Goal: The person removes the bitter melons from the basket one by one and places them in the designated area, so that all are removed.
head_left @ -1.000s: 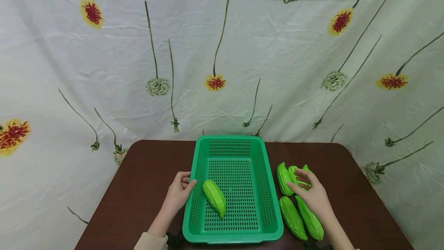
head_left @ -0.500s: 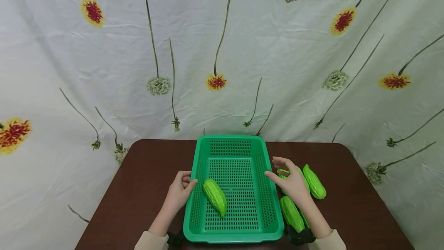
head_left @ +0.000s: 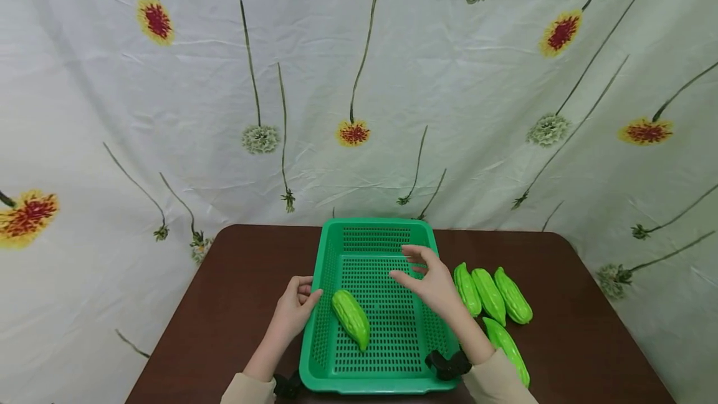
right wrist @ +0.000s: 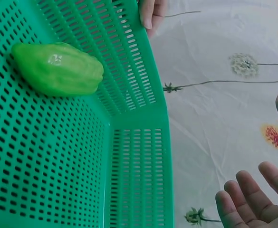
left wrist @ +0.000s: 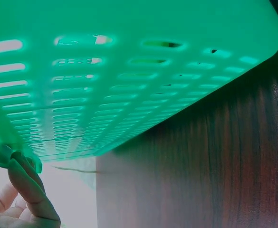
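A green slotted basket (head_left: 374,224) stands mid-table with one green bitter gourd (head_left: 350,318) lying at its left side. My left hand (head_left: 294,310) holds the basket's left rim, thumb over the edge; from below, in the left wrist view, its fingers (left wrist: 23,186) touch the rim of the basket (left wrist: 129,71). Hovering over the basket's middle is my right hand (head_left: 423,279), fingers spread and holding nothing. The right wrist view shows the gourd (right wrist: 58,69) against the basket wall (right wrist: 134,156), with the right hand's fingertips (right wrist: 248,199) bare.
Several more bitter gourds lie on the brown table (head_left: 235,279) right of the basket: three side by side (head_left: 489,295) and one nearer me (head_left: 507,348), partly behind my right sleeve. A flower-print cloth (head_left: 359,80) hangs behind the table.
My right hand has swung left from above the loose gourds to over the basket, holding nothing. The three far gourds now lie neatly side by side. The left hand stays on the rim.
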The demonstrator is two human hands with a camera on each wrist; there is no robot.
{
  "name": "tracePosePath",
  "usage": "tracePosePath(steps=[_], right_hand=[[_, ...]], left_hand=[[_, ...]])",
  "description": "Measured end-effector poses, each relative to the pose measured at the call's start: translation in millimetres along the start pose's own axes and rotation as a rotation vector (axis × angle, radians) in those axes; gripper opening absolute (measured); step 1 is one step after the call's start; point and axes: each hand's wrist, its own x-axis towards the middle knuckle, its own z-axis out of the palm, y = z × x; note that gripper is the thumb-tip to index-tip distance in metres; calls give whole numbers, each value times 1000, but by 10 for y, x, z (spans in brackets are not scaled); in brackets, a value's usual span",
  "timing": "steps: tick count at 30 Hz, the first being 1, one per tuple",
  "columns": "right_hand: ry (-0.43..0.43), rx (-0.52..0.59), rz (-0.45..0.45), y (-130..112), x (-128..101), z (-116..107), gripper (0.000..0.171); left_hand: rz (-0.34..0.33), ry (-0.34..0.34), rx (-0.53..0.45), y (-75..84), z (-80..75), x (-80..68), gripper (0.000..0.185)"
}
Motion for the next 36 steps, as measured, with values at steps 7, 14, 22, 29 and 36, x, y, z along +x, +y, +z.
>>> tracePosePath(steps=[7,14,22,29,36], right_hand=[[-41,8,-16,-23,60,178,57],[-134,-55,-64,25,162,380,59],[-209,-126,-72,133,241,544,63],[-262,-144,-59,196,271,638,63],[-365,-236,-61,254,295,783,66]], left_hand=[[12,1,-1,1,2,4,38],[16,-2,4,-22,22,8,39],[16,-13,-3,-11,65,-26,38],[16,-5,0,15,49,-26,38],[13,-3,-5,23,30,-14,38]])
